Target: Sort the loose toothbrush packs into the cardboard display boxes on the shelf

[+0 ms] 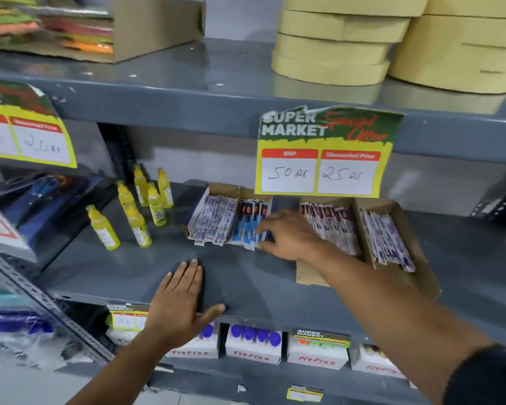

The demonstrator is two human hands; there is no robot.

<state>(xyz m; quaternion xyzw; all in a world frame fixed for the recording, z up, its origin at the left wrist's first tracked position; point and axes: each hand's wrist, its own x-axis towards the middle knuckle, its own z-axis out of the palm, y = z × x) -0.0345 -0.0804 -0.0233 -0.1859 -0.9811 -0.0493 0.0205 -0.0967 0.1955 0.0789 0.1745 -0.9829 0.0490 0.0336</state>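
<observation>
Right hand [289,238] fingers pinched blue packs [247,229] in left box [216,190]; left hand [178,299] lay flat, empty. Packs probably light, thin, slippery; better gripped by edges.

grey shelf [246,276]: yellow bottles [135,211], two cardboard boxes [371,247]

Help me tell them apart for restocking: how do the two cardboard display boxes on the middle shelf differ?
The left display box is smaller and sits further back; the right display box is larger and reaches the shelf's front edge. The left holds white-purple and blue packs; the right holds maroon-white packs and white-purple ones. The right hand touches only the left box's packs. Both are open, two-compartment trays.
</observation>
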